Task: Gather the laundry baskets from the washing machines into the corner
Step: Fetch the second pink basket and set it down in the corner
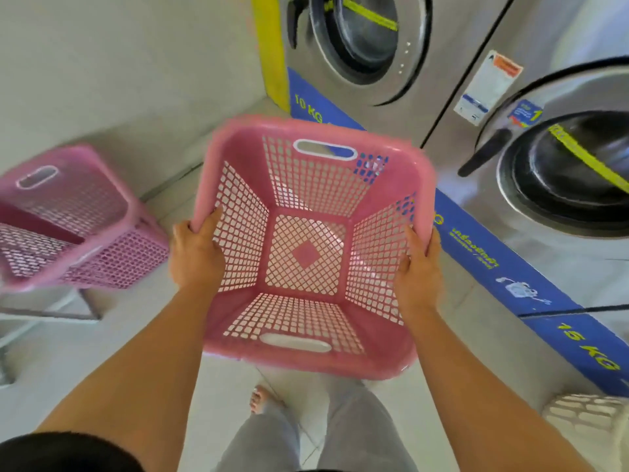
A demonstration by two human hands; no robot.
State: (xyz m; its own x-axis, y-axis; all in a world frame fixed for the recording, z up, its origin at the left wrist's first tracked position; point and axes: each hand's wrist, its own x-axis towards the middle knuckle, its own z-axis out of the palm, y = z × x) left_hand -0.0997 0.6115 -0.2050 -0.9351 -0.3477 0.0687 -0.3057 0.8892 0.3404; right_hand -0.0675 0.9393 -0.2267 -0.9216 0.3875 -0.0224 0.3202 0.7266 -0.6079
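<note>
An empty pink lattice laundry basket (306, 253) hangs in the air in front of me, its opening facing me. My left hand (195, 253) grips its left rim and my right hand (420, 267) grips its right rim. A second pink basket (102, 253) sits to the left by the wall, tilted, and appears to have another basket nested inside it. Two steel front-loading washing machines stand on the right: the 10 kg one (367, 46) at the far end and the 15 kg one (561, 178) closer to me.
A blue base strip (510, 277) runs along the foot of the machines. A white lattice basket (585, 424) shows at the lower right corner. A metal frame (51, 315) stands on the tiled floor at the left. My legs and one foot (260, 400) are below the basket.
</note>
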